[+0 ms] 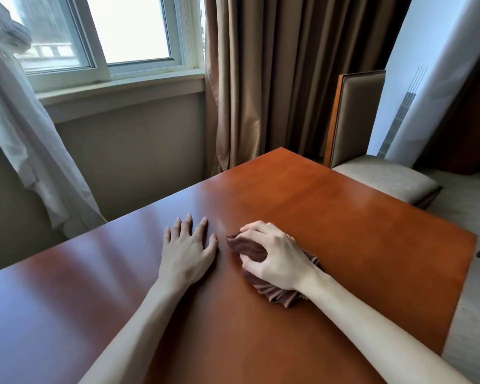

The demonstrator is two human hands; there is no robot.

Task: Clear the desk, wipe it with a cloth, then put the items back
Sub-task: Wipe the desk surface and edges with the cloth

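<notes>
Two bare forearms reach over a wooden table (344,231), one hand flat and the other holding a cloth.

The right hand (275,256) curls its fingers and thumb round a bunched dark brown cloth (247,246), pressing it onto the table near the middle; folds of it stick out past the fingertips and under the wrist. Just beside it the left hand (187,253) lies palm down with fingers straight and spread, holding nothing. A padded chair (372,162) stands at the far right corner, with brown curtains (275,73) and a window (117,37) behind.
</notes>
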